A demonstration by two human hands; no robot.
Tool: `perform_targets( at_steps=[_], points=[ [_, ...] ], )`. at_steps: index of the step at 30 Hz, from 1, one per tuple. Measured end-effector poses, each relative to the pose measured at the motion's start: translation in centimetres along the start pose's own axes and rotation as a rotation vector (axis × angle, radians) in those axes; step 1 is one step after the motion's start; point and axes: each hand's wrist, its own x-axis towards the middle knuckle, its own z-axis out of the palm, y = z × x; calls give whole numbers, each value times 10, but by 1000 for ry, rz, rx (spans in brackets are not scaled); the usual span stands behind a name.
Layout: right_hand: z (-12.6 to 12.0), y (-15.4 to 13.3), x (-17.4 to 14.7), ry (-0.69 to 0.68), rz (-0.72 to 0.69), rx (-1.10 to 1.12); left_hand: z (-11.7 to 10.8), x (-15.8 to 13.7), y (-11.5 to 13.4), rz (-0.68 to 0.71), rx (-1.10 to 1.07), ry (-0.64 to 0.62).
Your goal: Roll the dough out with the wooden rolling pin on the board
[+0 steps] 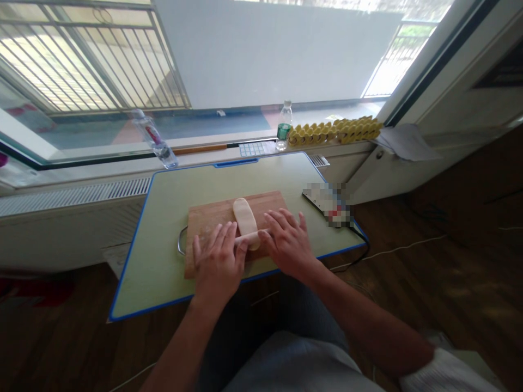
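Note:
A thin, pale rolling pin (247,238) lies crosswise over the near end of a flattened oblong strip of dough (244,214). Both rest on a wooden cutting board (204,216). On the pin's left end is my left hand (218,253), its fingers over the wood and its thumb on the near side. My right hand (288,239) holds the other end, fingers pointing forward and somewhat spread. The palms hide both ends of the pin, and the dough's near tip shows just below it.
The board lies on a small green table (163,218) with a blue rim. At the right, a blurred-out device (327,204) trails a black cable. Along the windowsill stand a tilted plastic bottle (157,141), an upright bottle (284,128) and yellow egg trays (335,131).

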Motion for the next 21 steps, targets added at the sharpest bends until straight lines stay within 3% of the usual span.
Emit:
perform_targets(
  at_steps=[6, 13, 16, 21],
  points=[
    [2, 1, -29, -5, -7, 13, 6, -32, 1, 27, 1, 40],
    [5, -2, 27, -9, -18, -44, 4, 21, -5, -44, 43, -30],
    [8, -4, 37, 11, -9, -49, 1, 30, -5, -56, 49, -48],
    [10, -2, -3, 38, -18, -20, 6, -12, 1, -12, 40, 33]
  ],
)
